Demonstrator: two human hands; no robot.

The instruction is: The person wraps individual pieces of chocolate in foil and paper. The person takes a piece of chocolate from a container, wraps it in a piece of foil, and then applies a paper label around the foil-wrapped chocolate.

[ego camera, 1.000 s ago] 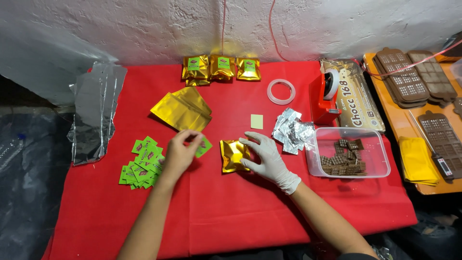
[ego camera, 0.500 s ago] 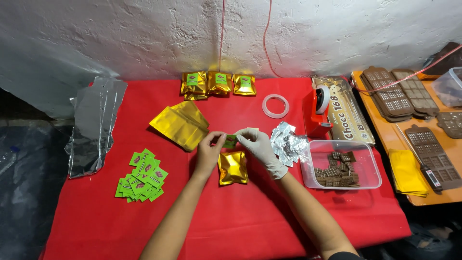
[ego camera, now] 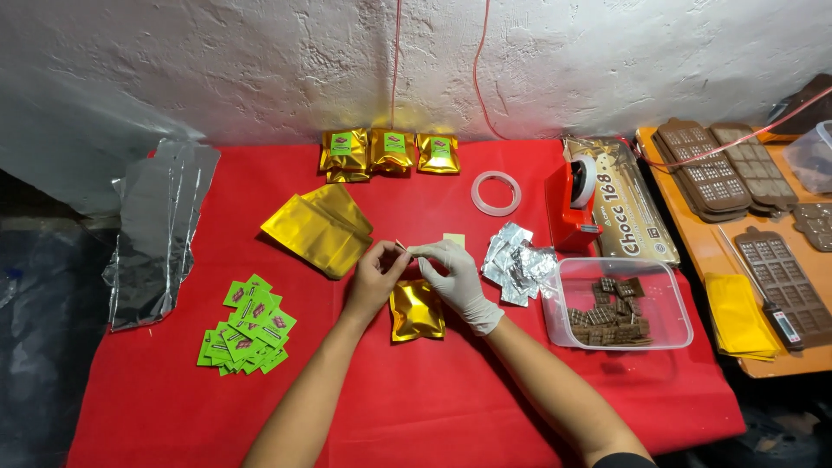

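My bare left hand (ego camera: 373, 279) and my white-gloved right hand (ego camera: 457, 274) meet fingertip to fingertip over the red tablecloth. Together they pinch a small thin label (ego camera: 404, 248) between thumbs and forefingers; it is mostly hidden by the fingers. Just below the hands a filled gold pouch (ego camera: 416, 310) lies flat with no label on it. A loose heap of green labels (ego camera: 247, 327) sits to the left of my left forearm.
Empty gold pouches (ego camera: 317, 228) lie behind the hands, and three labelled gold pouches (ego camera: 386, 152) sit by the wall. Foil-wrapped pieces (ego camera: 518, 260), a clear tub of chocolate pieces (ego camera: 663, 334), a red tape dispenser (ego camera: 569, 208), a tape ring (ego camera: 496, 192) and an orange tray of moulds (ego camera: 719, 251) are on the right; silver foil sheets (ego camera: 160, 225) are on the left.
My left hand left the heap of green labels with one label. My right hand let go of the gold pouch, and both hands came together above it.
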